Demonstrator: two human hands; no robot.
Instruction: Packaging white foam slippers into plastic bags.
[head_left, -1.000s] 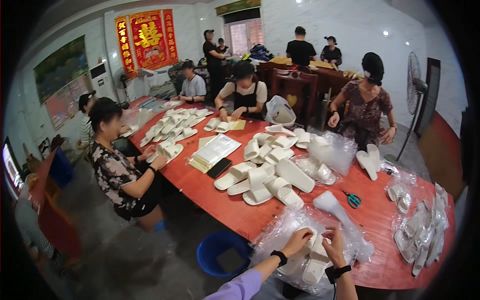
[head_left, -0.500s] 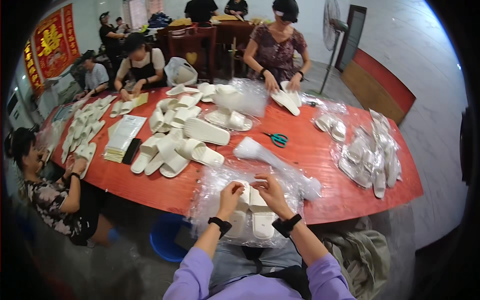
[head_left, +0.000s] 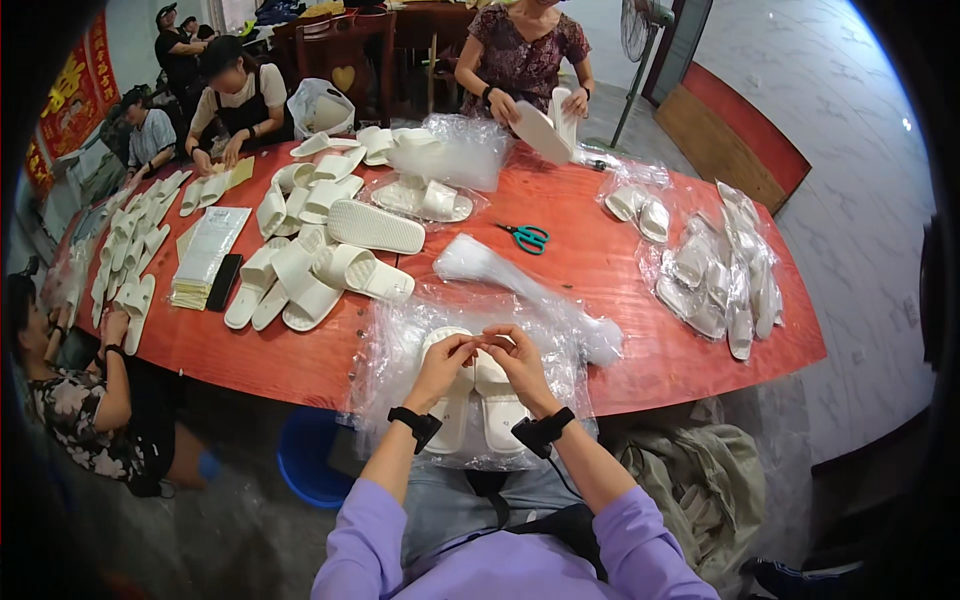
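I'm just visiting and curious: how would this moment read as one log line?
left hand and right hand: pinching clear bag | in bag: white slippers | surface: red table | nearby: scissors

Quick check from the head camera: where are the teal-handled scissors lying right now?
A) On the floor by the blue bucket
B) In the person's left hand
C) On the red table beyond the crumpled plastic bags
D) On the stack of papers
C: the scissors lie flat on the red table, past the crumpled plastic bags, with both hands on the slippers.
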